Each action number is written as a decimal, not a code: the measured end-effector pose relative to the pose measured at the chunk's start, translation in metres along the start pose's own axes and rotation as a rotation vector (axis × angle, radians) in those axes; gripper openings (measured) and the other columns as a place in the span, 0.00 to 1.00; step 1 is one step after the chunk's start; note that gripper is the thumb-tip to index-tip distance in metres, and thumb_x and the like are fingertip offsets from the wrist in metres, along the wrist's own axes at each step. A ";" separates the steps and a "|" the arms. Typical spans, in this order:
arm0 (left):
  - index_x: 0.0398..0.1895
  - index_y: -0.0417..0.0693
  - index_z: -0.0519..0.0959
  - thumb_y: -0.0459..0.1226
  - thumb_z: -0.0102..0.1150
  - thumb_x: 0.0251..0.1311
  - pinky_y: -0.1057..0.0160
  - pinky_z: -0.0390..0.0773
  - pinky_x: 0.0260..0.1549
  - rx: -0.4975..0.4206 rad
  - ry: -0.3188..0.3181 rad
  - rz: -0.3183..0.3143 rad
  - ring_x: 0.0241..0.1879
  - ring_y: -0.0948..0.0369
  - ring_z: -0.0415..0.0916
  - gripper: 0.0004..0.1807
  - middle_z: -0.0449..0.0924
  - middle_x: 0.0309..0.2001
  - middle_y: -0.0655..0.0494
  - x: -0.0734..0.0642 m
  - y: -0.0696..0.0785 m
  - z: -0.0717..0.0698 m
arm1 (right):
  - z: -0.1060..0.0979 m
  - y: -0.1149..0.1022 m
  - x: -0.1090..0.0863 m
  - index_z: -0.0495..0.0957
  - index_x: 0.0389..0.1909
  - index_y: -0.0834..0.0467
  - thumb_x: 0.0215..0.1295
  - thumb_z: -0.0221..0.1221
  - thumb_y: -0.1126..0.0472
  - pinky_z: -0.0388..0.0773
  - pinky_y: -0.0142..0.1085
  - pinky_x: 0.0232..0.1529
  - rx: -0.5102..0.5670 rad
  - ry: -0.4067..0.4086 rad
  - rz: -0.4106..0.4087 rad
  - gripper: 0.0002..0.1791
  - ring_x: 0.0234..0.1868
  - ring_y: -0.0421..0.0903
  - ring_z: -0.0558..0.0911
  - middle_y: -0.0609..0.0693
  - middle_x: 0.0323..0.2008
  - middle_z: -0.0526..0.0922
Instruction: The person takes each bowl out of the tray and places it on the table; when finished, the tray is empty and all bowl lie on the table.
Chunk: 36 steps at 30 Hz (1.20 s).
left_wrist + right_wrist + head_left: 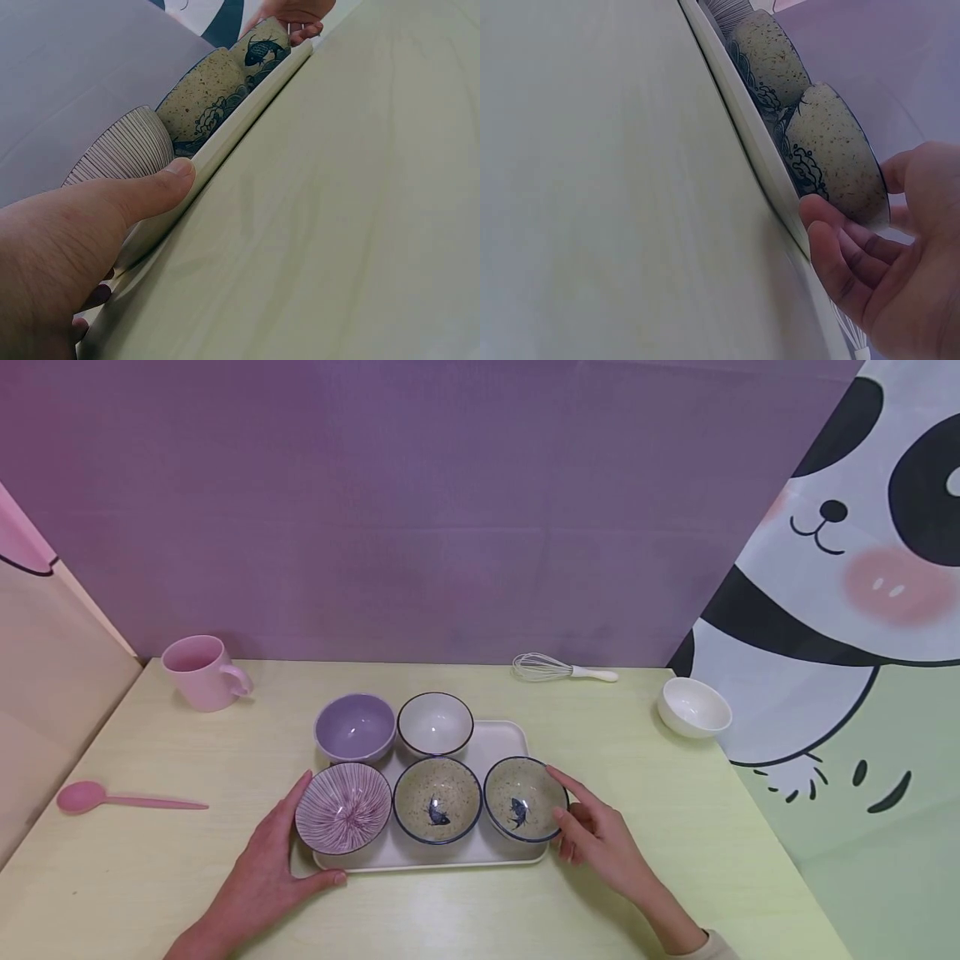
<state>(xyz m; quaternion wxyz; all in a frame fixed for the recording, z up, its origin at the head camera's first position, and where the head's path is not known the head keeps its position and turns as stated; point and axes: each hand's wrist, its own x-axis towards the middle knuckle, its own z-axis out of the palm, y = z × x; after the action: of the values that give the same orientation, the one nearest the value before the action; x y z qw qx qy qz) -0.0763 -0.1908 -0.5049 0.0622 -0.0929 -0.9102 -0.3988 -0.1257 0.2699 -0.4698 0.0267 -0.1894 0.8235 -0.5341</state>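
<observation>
A white tray point(498, 853) bears several bowls. My left hand point(262, 860) grips its front left corner, thumb along the front rim and fingers round the left side, beside a pink-striped bowl point(343, 808). At the tray's right end, my right hand point(603, 839) holds a speckled bowl point(525, 797) with a blue fish inside; the right wrist view shows curled fingers point(847, 259) low against its side. A matching speckled bowl point(438, 800) stands in the middle of the front row. Behind are a purple bowl point(355, 727) and a dark-rimmed white bowl point(435, 724).
A pink mug point(201, 672) stands at the back left, with a pink spoon point(127, 799) lying nearer on the left. Along the back edge lies a whisk point(558, 668). A small white bowl point(694, 707) sits at the table's right edge.
</observation>
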 end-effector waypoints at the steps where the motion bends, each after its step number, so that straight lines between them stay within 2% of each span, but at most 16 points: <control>1: 0.94 0.63 0.42 0.57 0.90 0.48 0.19 0.61 0.75 0.001 0.000 -0.001 0.81 0.27 0.57 0.78 0.55 0.87 0.33 0.000 0.000 0.000 | 0.000 0.000 0.000 0.66 0.84 0.59 0.86 0.57 0.67 0.85 0.42 0.17 0.002 0.001 0.003 0.30 0.20 0.52 0.83 0.59 0.27 0.85; 8: 0.94 0.64 0.41 0.58 0.89 0.48 0.19 0.61 0.75 0.007 -0.004 -0.009 0.81 0.27 0.56 0.78 0.54 0.87 0.34 0.000 -0.001 0.000 | 0.002 0.000 0.000 0.66 0.84 0.60 0.85 0.56 0.68 0.86 0.43 0.17 0.017 0.014 0.027 0.30 0.19 0.52 0.84 0.61 0.27 0.85; 14: 0.94 0.64 0.42 0.57 0.90 0.48 0.19 0.61 0.75 0.006 -0.005 -0.006 0.81 0.28 0.56 0.78 0.54 0.87 0.34 0.000 -0.002 0.000 | 0.004 -0.004 0.001 0.67 0.83 0.60 0.84 0.56 0.70 0.88 0.43 0.19 0.037 0.041 0.087 0.31 0.20 0.51 0.86 0.60 0.26 0.85; 20: 0.94 0.63 0.41 0.56 0.90 0.48 0.19 0.62 0.74 0.009 -0.006 -0.007 0.81 0.27 0.57 0.78 0.55 0.86 0.33 -0.001 -0.001 -0.001 | 0.009 -0.007 0.001 0.70 0.82 0.60 0.80 0.57 0.73 0.89 0.42 0.21 0.081 0.105 0.141 0.32 0.20 0.49 0.86 0.60 0.24 0.86; 26: 0.94 0.63 0.42 0.56 0.90 0.48 0.19 0.62 0.74 0.004 -0.001 0.003 0.81 0.27 0.57 0.78 0.55 0.86 0.33 -0.001 -0.002 0.000 | 0.014 -0.007 0.002 0.73 0.80 0.59 0.77 0.55 0.75 0.87 0.37 0.20 0.102 0.177 0.194 0.32 0.19 0.46 0.85 0.59 0.22 0.84; 36: 0.94 0.62 0.43 0.55 0.91 0.48 0.20 0.63 0.75 0.005 0.004 0.014 0.81 0.28 0.57 0.78 0.55 0.86 0.34 0.000 -0.002 0.001 | 0.014 -0.015 0.003 0.77 0.78 0.56 0.73 0.53 0.78 0.85 0.36 0.18 0.139 0.263 0.252 0.35 0.17 0.48 0.84 0.59 0.21 0.83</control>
<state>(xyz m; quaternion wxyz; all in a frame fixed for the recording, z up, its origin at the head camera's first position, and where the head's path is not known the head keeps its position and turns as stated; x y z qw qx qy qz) -0.0771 -0.1914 -0.5067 0.0670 -0.0983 -0.9104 -0.3962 -0.1203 0.2514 -0.4617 -0.0017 -0.0112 0.7982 -0.6023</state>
